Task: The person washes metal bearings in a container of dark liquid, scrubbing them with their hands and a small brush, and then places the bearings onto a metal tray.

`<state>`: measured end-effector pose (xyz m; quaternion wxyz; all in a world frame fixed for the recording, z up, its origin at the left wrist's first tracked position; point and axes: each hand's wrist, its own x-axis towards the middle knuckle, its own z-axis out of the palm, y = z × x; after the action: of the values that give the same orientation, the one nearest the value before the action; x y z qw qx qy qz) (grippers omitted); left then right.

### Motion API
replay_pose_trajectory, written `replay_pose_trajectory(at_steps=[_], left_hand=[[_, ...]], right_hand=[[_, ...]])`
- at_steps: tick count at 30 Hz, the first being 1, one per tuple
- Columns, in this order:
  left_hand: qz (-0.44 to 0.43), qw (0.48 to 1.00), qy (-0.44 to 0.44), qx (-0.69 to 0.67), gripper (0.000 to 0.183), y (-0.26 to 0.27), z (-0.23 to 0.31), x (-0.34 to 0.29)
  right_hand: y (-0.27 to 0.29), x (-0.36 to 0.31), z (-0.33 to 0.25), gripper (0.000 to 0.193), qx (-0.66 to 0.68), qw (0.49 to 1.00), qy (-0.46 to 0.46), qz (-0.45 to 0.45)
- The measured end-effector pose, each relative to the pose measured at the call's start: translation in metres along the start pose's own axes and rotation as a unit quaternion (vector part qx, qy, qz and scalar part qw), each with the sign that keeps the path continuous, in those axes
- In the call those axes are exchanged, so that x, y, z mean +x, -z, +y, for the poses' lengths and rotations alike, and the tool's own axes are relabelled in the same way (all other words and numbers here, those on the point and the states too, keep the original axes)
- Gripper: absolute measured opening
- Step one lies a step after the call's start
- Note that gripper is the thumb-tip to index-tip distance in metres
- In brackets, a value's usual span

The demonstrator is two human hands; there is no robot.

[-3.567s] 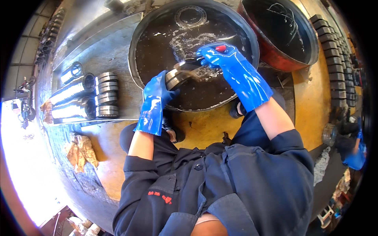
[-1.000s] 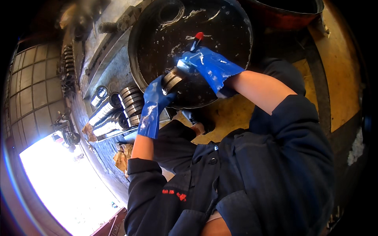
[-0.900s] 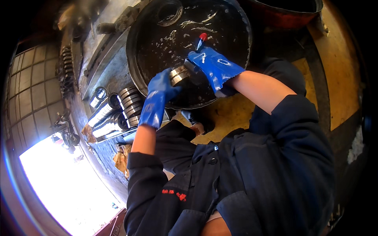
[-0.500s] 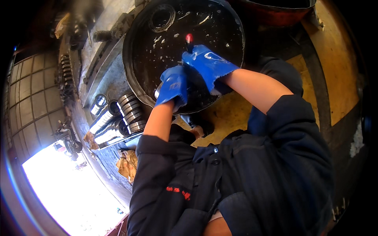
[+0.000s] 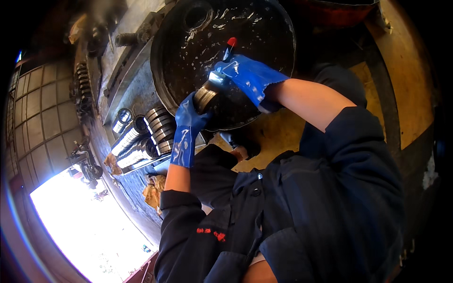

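Over a round black basin [image 5: 163, 89] of dark liquid, my two hands work in blue rubber gloves. My left hand [image 5: 189, 115] is closed round the lower side of a banded, brownish metal ring [image 5: 205, 97]. In my right hand [image 5: 243, 73] is a brush [image 5: 231, 43] with a red-tipped dark handle that sticks up past the glove. The brush's bright metal band [image 5: 217, 78] shows below the fingers, right against the ring. Its bristles cannot be made out. Another ring [image 5: 198, 16] lies in the liquid at the far left of the basin.
Left of the basin, several shiny metal rings [image 5: 160, 123] stand stacked in rows on a tray. Crumpled brown paper [image 5: 153, 191] lies nearer me. A reddish vessel [image 5: 337, 13] stands at the far right. Coil-shaped parts [image 5: 82, 85] line the left side.
My left hand has moved left and turned, bringing the ring into view. My right hand has stayed nearly in place with the brush, whose metal band now shows. The liquid has more ripples.
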<state>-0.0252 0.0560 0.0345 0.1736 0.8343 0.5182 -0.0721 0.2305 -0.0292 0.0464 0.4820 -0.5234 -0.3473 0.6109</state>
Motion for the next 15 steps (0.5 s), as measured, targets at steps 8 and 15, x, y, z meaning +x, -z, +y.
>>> replay_pose_trajectory(at_steps=[8,15], left_hand=[[-0.015,0.992,0.064,-0.109,0.068,-0.015,0.006,0.019],[0.005,0.884,0.282,-0.373,0.058,-0.043,-0.048,0.030]], right_hand=[[0.036,0.074,0.092,0.035,0.088,0.992,0.016,0.084],[0.067,0.093,0.023,0.047,-0.176,0.948,0.056,0.260]])
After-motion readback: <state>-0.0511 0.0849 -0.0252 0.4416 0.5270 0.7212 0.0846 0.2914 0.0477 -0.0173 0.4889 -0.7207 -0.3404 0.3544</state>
